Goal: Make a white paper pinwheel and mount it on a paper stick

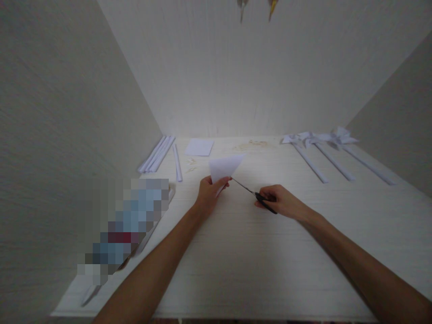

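My left hand (pixel 208 194) pinches a folded white paper triangle (pixel 224 167) by its lower corner, holding it up above the white table (pixel 256 252). My right hand (pixel 281 201) is closed around the black handles of the scissors (pixel 254 193), whose thin blades point at the paper's lower edge. Rolled paper sticks (pixel 158 154) lie far left, paper pinwheels (pixel 324 148) far right
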